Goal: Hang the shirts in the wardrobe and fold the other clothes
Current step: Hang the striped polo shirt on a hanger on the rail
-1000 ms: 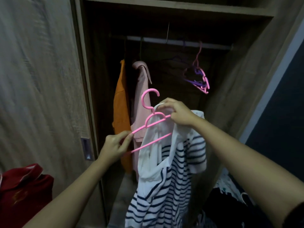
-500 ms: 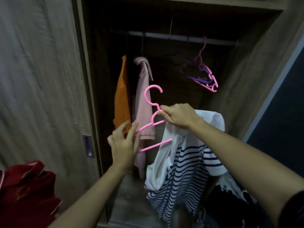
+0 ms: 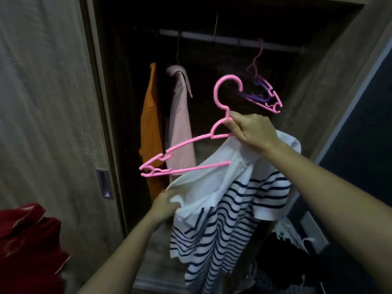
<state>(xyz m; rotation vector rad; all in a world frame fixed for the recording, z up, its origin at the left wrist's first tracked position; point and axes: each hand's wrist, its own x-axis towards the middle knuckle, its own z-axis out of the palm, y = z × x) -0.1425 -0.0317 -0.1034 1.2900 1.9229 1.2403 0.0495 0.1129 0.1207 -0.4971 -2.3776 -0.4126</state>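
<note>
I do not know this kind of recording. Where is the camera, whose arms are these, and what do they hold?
There is no machine here: a person wears one camera on the head, so you look forward and down along their arms. The right hand grips a pink hanger below its hook. One side of the hanger is inside a white shirt with dark stripes; the other side is bare. The left hand grips the white cloth of that shirt lower down. In front stands an open wardrobe; on its rail hang an orange shirt, a pale pink shirt and spare hangers. A red garment lies at the lower left.
</note>
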